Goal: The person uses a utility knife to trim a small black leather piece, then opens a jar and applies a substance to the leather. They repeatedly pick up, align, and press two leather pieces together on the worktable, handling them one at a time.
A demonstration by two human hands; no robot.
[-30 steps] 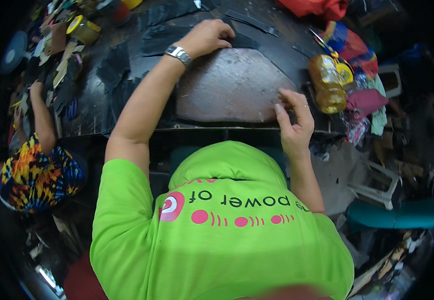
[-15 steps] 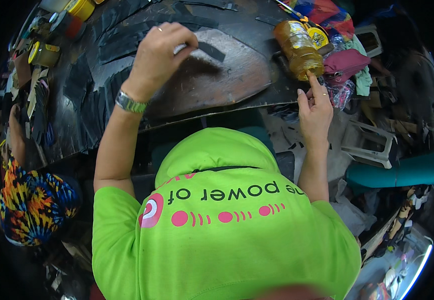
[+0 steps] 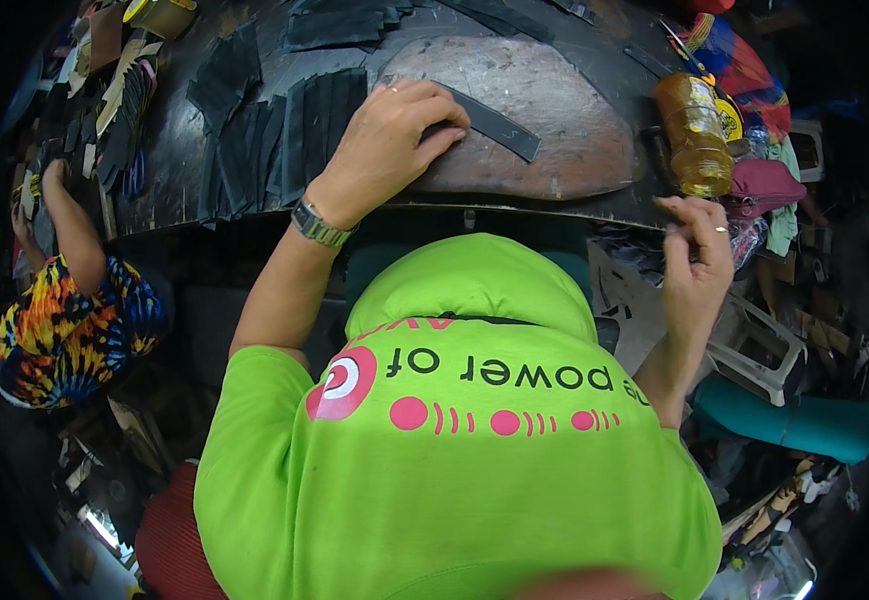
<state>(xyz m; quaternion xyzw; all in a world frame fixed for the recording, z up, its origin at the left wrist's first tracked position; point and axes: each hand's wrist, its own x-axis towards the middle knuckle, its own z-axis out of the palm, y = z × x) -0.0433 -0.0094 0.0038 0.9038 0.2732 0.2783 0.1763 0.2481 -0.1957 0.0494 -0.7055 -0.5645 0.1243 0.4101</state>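
Observation:
A flat, dark strip (image 3: 499, 130) lies slantwise on a worn, rounded board (image 3: 579, 110), with a small pale mark near its far-right end. My left hand (image 3: 391, 140) pinches the strip's left end between thumb and fingers, which partly hide it. My right hand (image 3: 699, 240) is at the table's front edge, fingers bent and apart, with nothing visible in it. Just beyond its fingertips, a clear jar (image 3: 692, 135) of amber stuff appears to lie on its side, mouth toward me.
Several dark strips (image 3: 319, 115) lie in rows left of the board. Right of the jar are a maroon pouch (image 3: 766, 188) and colourful cloth (image 3: 739, 65). A plastic stool (image 3: 759, 350) stands below at right. Another person in a tie-dye shirt (image 3: 74, 330) works at far left.
My left hand has lowered the strip from above the board onto it. My right hand's finger has drawn back from the jar's mouth. The whole view has shifted.

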